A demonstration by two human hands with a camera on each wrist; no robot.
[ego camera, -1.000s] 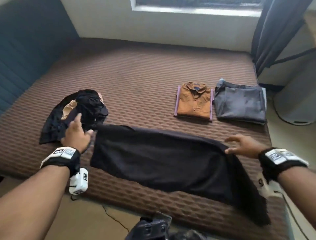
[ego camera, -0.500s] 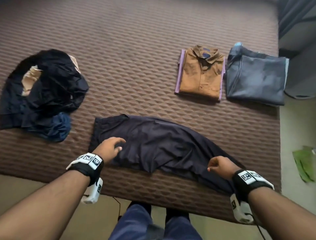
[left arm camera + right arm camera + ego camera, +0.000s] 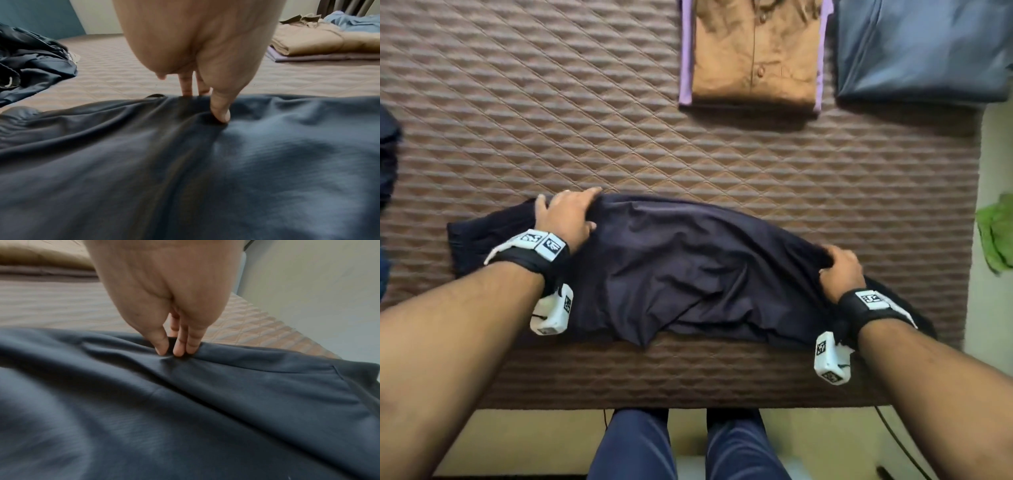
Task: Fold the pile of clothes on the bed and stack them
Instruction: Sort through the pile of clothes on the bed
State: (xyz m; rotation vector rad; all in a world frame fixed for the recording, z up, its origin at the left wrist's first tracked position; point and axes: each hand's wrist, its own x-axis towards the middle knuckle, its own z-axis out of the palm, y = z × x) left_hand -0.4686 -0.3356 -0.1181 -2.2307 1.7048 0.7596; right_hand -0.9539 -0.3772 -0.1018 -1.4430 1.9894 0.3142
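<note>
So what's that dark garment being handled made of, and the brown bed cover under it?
The dark garment looks like a thin, soft knit or smooth woven cloth with a matte finish: it drapes and wrinkles loosely where the left hand and right hand pinch it. The bed cover seems quilted fabric, with stitched diamond padding.

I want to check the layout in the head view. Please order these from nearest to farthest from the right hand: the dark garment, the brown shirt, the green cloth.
1. Dark garment: pinched by the right hand.
2. Green cloth: on the floor, right of the bed.
3. Brown shirt: folded, at the far side.
</note>
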